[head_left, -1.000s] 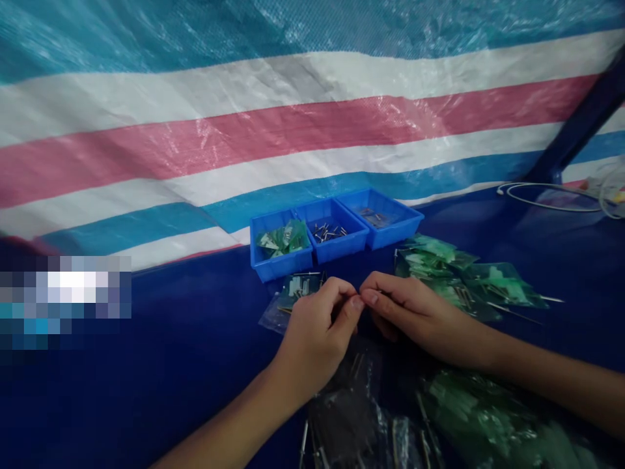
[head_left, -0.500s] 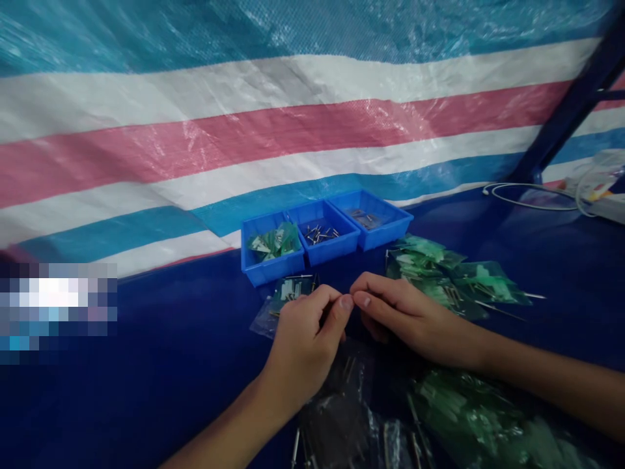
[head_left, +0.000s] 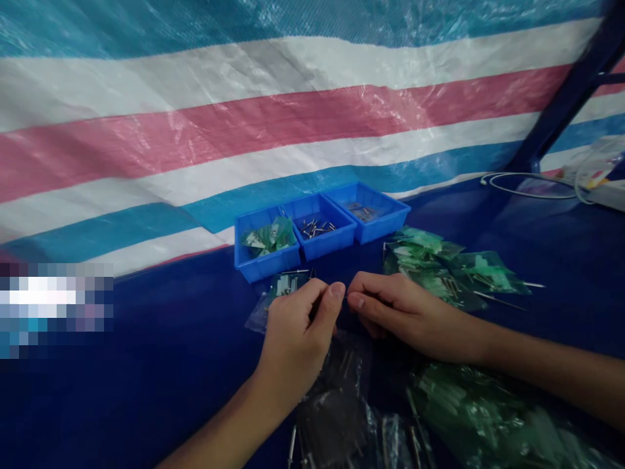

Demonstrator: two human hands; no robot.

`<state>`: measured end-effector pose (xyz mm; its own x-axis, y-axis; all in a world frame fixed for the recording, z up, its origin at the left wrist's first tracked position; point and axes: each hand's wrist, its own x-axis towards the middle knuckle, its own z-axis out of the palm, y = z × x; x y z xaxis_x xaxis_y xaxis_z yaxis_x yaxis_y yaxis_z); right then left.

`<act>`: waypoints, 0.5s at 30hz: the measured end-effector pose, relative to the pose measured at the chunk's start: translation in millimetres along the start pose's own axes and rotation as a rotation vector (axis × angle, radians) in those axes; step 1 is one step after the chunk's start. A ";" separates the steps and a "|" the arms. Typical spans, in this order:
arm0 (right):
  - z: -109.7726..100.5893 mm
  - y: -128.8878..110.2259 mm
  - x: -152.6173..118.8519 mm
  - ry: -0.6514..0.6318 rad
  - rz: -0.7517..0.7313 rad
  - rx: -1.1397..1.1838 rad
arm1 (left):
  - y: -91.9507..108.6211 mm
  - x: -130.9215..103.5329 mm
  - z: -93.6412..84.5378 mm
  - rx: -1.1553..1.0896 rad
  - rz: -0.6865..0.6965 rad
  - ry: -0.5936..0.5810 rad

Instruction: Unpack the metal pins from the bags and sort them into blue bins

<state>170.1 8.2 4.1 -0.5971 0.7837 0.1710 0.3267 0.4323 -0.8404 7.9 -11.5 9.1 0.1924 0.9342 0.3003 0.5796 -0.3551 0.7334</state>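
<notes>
My left hand (head_left: 303, 326) is closed in a pinch, thumb on top. Facing it across a small gap, my right hand (head_left: 390, 306) pinches too. Something thin and faint seems to span the gap between the fingertips, too small to name. Behind my left hand lies a clear bag (head_left: 288, 283) with pale strips and thin metal pins. Beyond my right hand is a pile of green plastic bags (head_left: 424, 251) holding pale pieces and metal pins. Below both hands lie dark clear bags (head_left: 332, 423) with metal pins and a large green bag (head_left: 488, 417).
Three joined blue bins stand at the back: the left bin (head_left: 266, 264) holds green bags, the middle bin (head_left: 327, 244) loose metal pins, the right bin (head_left: 383, 227) small clear bags. A striped tarp (head_left: 293, 124) hangs behind. A white cable (head_left: 532, 192) lies at right.
My hands have drawn slightly apart, the left moving a little left, so a narrow gap shows between the fingertips. The whole view has shifted slightly.
</notes>
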 end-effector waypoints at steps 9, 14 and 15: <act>0.1 0.6 -0.9 0.031 0.056 0.110 | -3.0 0.1 0.9 -0.032 -0.009 -0.011; 0.5 2.9 -0.6 0.061 0.081 0.129 | -3.6 -0.3 2.0 -0.042 0.027 -0.009; 0.6 3.5 -0.6 0.065 0.076 0.129 | -3.8 -0.5 2.2 -0.037 0.031 0.001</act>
<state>171.1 8.9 0.7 -0.5240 0.8412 0.1336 0.2704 0.3130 -0.9105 7.3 -10.6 4.8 0.2093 0.9226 0.3240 0.5434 -0.3852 0.7459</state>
